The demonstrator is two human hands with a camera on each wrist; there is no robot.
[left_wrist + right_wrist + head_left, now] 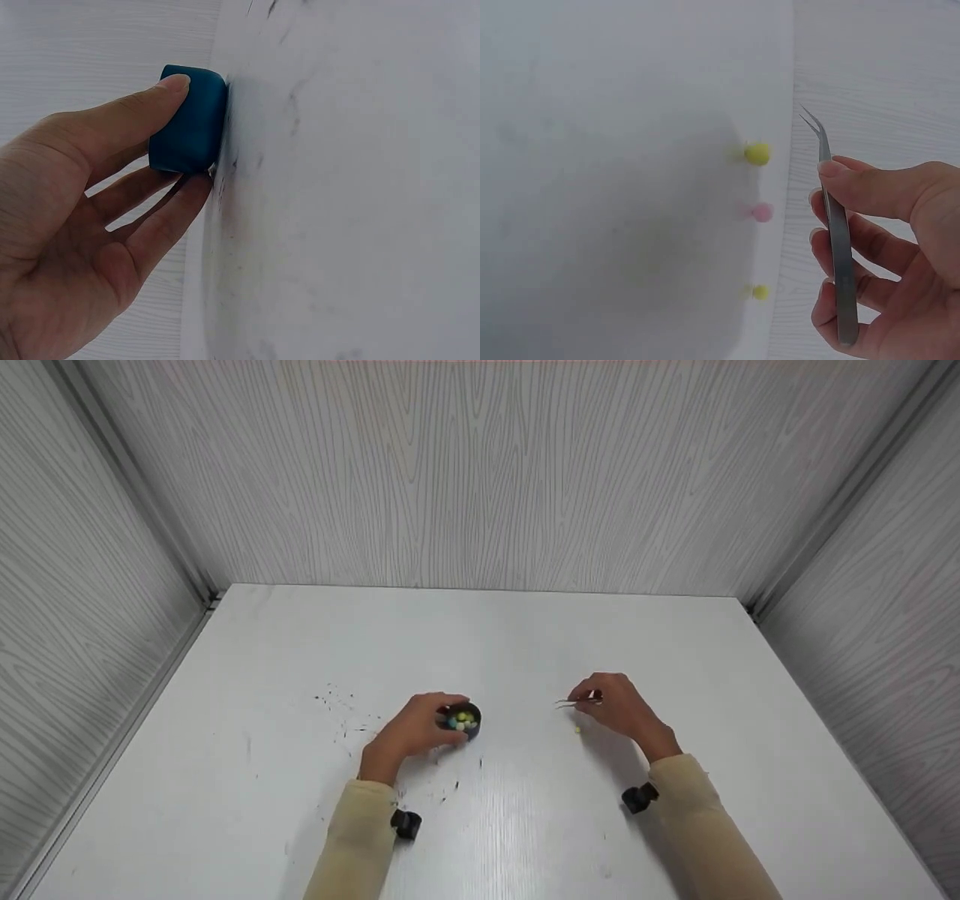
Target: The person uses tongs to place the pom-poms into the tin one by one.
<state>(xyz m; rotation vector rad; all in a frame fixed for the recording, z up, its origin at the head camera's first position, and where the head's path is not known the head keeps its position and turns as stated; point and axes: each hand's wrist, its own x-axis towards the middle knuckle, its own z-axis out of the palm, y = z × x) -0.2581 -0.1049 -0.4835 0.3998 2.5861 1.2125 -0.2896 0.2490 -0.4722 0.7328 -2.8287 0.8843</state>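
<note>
Presently, a small dark round container [466, 721] is seen standing on the white bench [480, 645], left of centre, and is gripped at its side by the left hand [415, 729], thumb above and fingers below as the left wrist view shows; there its wall appears blue. Small yellow, green and blue beads [460, 719] are held inside it. The right hand [621, 706] is raised just above the bench to the right, well apart from the container, and a pair of metal tweezers [834, 240] is pinched between thumb and fingers, the tips pointing toward the left. Three loose beads are noted on the bench near the tweezer tips: a yellow bead [757, 154], a pink bead [762, 212] and a smaller yellow-green bead [760, 292]. Dark specks [339, 712] are recorded on the bench left of the container.
</note>
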